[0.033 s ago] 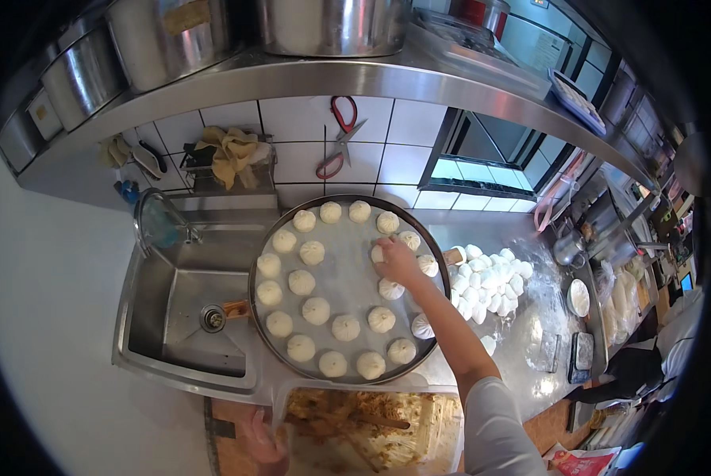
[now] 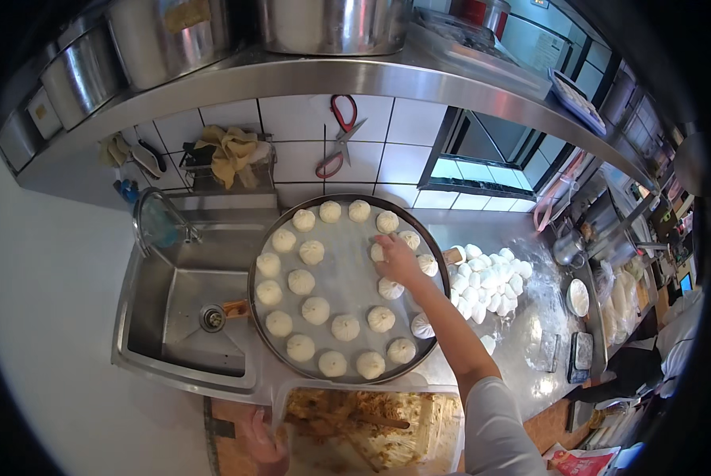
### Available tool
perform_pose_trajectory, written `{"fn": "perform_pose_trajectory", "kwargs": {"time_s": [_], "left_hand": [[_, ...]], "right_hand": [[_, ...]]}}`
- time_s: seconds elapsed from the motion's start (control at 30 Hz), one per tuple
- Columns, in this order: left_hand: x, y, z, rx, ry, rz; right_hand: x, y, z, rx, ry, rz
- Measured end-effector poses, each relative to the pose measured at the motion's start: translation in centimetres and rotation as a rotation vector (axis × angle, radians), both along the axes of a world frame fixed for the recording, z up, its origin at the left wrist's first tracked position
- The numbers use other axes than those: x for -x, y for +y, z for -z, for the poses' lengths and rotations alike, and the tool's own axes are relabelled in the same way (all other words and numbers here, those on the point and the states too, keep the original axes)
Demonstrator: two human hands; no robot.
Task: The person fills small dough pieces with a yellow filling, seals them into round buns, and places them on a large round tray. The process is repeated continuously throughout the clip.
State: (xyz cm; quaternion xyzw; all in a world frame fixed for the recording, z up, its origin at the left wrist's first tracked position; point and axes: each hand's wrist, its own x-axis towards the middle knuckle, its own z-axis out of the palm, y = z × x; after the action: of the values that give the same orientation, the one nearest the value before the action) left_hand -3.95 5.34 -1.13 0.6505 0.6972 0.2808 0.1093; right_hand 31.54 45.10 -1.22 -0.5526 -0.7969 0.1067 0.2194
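Observation:
A large round tray [image 2: 255,317] with a dark rim carries pleated white buns, set in an outer ring and a partial inner one. My right hand [image 2: 397,258] reaches over its right side, fingers closed around a bun [image 2: 377,252] that they partly cover. That bun rests on the tray's pale lining, left of the outer ring. Low in the picture, my left hand [image 2: 266,439] is beside the left edge of a clear plastic box [image 2: 283,397]. Its fingers are blurred and partly hidden, so its grip is unclear. Inside the box are brownish filling [image 2: 399,408] and a wooden stick [image 2: 383,421].
Many white dough pieces [image 2: 490,282] lie on the floured steel counter [image 2: 530,325] at right, near a small white bowl [image 2: 578,297]. A steel sink [image 2: 145,317] adjoins the tray's left. Overhead runs a shelf [image 2: 324,79] with pots. Another person's sleeve [image 2: 681,333] shows far right.

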Motion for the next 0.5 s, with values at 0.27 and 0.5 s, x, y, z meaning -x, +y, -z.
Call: {"fn": "perform_pose_trajectory", "kwargs": {"time_s": [0.27, 0.5], "left_hand": [[-1.1, 0.3, 0.0, -0.017, -0.312, -0.075], [-0.3, 0.0, 1.6, -0.009, -0.043, -0.034]], "right_hand": [[-1.0, 0.7, 1.9, 0.088, 0.301, 0.023], [-0.7, 0.3, 0.8, 0.179, 0.135, 0.111]]}}
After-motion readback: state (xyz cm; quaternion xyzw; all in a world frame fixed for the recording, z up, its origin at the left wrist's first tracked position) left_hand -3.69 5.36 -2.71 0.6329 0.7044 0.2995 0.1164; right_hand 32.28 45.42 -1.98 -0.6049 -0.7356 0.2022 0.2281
